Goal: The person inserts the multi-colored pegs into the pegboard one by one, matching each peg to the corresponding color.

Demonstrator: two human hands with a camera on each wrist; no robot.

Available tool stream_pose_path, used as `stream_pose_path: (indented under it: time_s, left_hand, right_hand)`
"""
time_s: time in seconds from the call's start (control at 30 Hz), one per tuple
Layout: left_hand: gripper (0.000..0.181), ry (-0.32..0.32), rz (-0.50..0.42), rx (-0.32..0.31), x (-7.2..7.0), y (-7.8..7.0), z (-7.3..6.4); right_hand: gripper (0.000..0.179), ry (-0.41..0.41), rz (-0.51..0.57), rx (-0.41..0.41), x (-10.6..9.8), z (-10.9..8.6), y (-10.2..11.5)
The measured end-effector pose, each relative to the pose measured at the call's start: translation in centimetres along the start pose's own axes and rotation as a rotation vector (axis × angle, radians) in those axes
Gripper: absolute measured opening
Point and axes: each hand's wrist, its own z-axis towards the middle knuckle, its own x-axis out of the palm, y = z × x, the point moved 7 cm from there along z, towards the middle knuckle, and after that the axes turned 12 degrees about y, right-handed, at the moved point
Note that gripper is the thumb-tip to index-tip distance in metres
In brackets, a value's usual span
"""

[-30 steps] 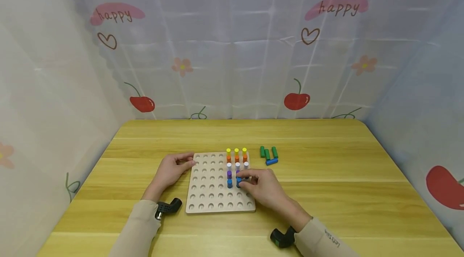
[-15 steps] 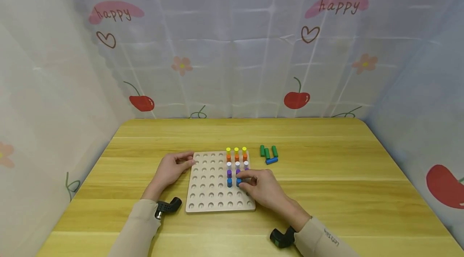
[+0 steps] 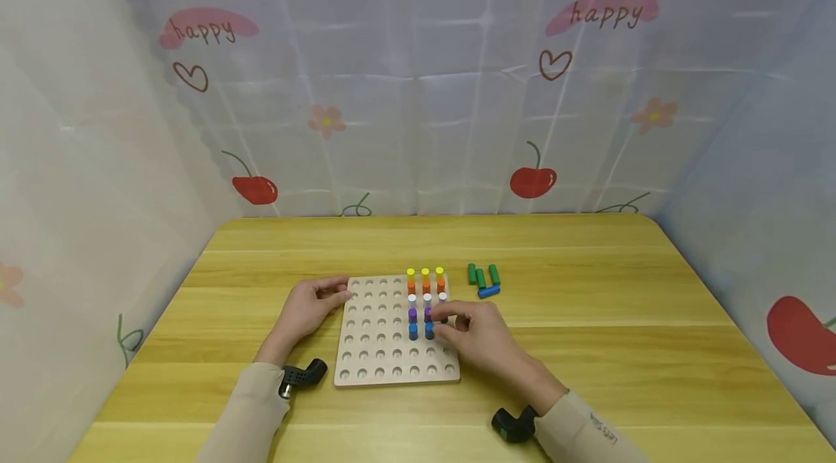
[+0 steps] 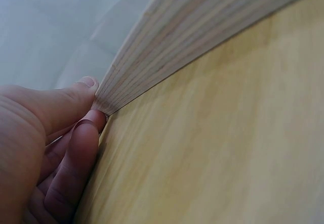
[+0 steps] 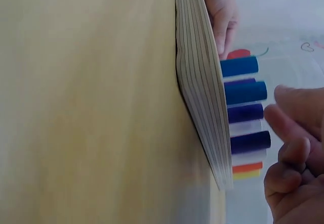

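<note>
A pale wooden pegboard (image 3: 366,374) lies flat on the table. At its far left corner my left hand (image 3: 308,312) holds the edge, the thumb and curled fingertips against the wood in the left wrist view. Upright pegs stand in rows on the right part: yellow (image 3: 425,273), orange (image 3: 426,288), white (image 3: 427,300), purple (image 3: 412,316) and two blue pegs (image 3: 413,332). My right hand (image 3: 486,336) hovers beside the right blue peg (image 5: 246,92), thumb and index finger parted, with a gap to the pegs in the right wrist view. It hides part of the board's right side.
Beyond the board's right side, several green pegs (image 3: 480,279) and one blue peg (image 3: 488,292) lie loose on the wooden table (image 3: 588,303). A printed curtain (image 3: 418,144) stands behind the table's far edge. Black wrist-worn cameras (image 3: 514,424) sit below both hands.
My right hand has let go of the right blue peg, which stands in its hole, and has drawn slightly to the right. The left hand keeps its place.
</note>
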Motion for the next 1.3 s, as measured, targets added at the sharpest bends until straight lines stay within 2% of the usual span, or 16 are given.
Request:
stream_pose_path:
  time_s: [0.3,0.73,0.97,1.3]
  left_hand:
    - [0.041,0.008,-0.008,0.003,0.2,0.4,0.2]
    - [0.040,0.005,-0.013,0.005,0.3,0.0,0.2]
    - [0.040,0.001,-0.008,-0.006,0.2,0.1,0.3]
    - [0.041,0.004,-0.010,-0.016,0.0,0.2,0.0]
  right_hand:
    - [0.010,-0.024,0.061,0.055,-2.1,-0.4,-1.7]
    - [0.015,-0.142,-0.009,0.176,-6.7,-0.5,-6.5]
    - [0.022,-0.158,-0.029,0.184,-7.6,-0.3,-7.6]
    - [0.029,-0.129,-0.083,0.208,-7.4,0.1,-8.4]
